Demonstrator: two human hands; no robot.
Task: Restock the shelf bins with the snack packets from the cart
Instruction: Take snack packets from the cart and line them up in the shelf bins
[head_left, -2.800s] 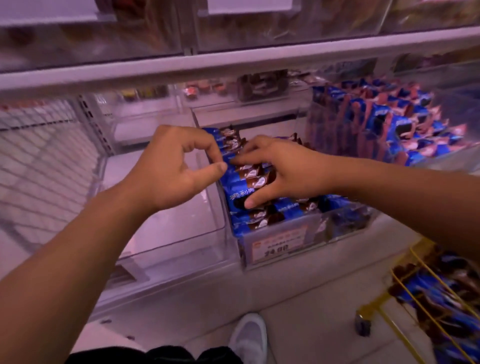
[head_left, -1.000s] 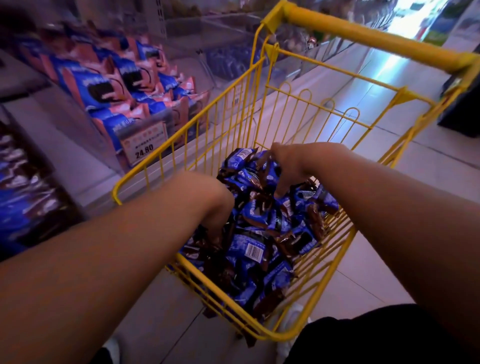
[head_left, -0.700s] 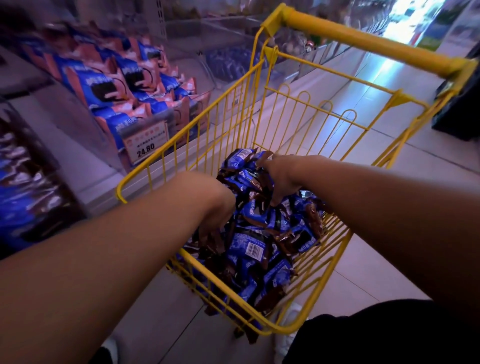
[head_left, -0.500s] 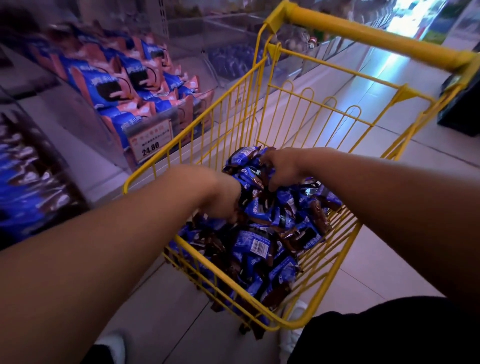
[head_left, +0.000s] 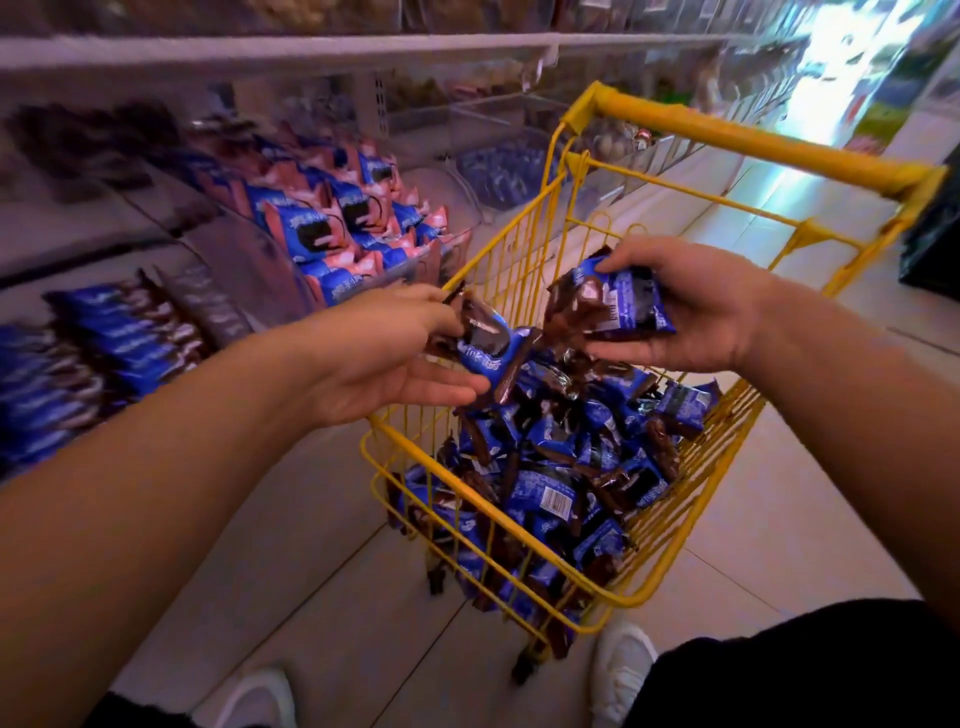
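Head view caught both hands above the yellow cart (head_left: 613, 605), apart: the left hand (head_left: 382, 358) pinched a blue-and-brown snack packet (head_left: 485, 345), the right hand (head_left: 691, 306) gripped a small bunch (head_left: 613, 306), lifted clear, presumably bound for the shelf bin (head_left: 104, 343). The wrappers looked glossy and crinkled, with many more heaped loosely against the cart's near corner.

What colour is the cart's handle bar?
Yellow; the cart handle shows clearly in the head view.

Your cart and shelf

Yellow cart (head_left: 670, 561) at five o'clock holds packets (head_left: 550, 499); shelf bins (head_left: 358, 234) at ten o'clock.
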